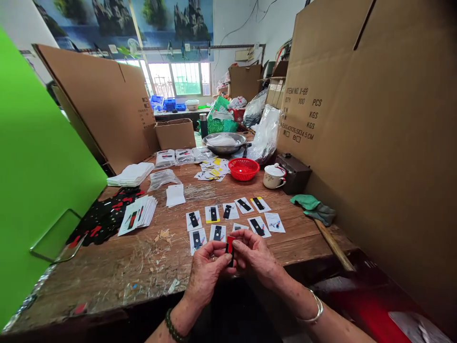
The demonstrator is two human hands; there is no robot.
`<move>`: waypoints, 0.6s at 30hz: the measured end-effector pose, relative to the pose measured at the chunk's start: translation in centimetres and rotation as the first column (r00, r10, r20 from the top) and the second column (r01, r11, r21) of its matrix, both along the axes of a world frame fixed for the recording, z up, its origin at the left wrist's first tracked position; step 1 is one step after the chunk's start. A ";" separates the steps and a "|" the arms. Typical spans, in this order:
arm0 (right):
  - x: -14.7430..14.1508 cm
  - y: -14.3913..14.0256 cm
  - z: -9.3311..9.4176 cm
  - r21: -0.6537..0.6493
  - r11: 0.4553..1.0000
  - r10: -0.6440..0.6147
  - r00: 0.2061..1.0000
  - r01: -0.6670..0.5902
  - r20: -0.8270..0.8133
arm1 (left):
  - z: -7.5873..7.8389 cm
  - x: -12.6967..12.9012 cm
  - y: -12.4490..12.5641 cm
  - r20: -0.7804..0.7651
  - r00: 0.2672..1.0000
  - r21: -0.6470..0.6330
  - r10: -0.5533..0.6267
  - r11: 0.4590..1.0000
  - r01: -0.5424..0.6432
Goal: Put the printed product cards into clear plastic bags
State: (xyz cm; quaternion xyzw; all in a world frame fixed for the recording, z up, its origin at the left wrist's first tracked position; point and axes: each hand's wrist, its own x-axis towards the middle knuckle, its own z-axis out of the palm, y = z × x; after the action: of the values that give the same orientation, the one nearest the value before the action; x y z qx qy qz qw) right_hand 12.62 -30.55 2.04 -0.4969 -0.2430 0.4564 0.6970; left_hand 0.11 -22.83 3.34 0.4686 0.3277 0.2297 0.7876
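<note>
Hands meet at table (117, 271) edge: left hand (209, 267) and right hand (255, 255) pinch one small red-black piece (230, 247), just short of cards (228, 221). Best kept steady, fingertips on edges only.

Both hands meet at the near edge of the worn wooden counter (117, 271). Left hand (207, 269) and right hand (255, 255) pinch a small red and black flat piece (230, 246) between fingertips, held just above the counter edge. Just beyond lie two rows of small white printed cards with black strips (232, 220). Left of them: fanned stack of the same cards (139, 214), and a heap of black and red pieces (103, 216). Farther back: red plastic mesh basket (243, 168), white lidded ceramic mug (274, 176), green cloth (314, 207) at right.
</note>
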 end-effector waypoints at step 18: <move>13.8 -4.7 -1.0 -0.159 0.925 -0.286 0.909 0.344 0.303 | -2.5 3.9 2.8 -0.299 0.941 0.914 -0.160 0.234 0.330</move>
State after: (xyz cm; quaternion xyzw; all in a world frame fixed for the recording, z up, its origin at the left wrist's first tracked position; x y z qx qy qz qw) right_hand 26.41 -35.20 1.02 -0.6583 -0.2040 0.2869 0.6654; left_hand 4.03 -20.01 0.82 0.9058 0.1013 0.2191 0.3483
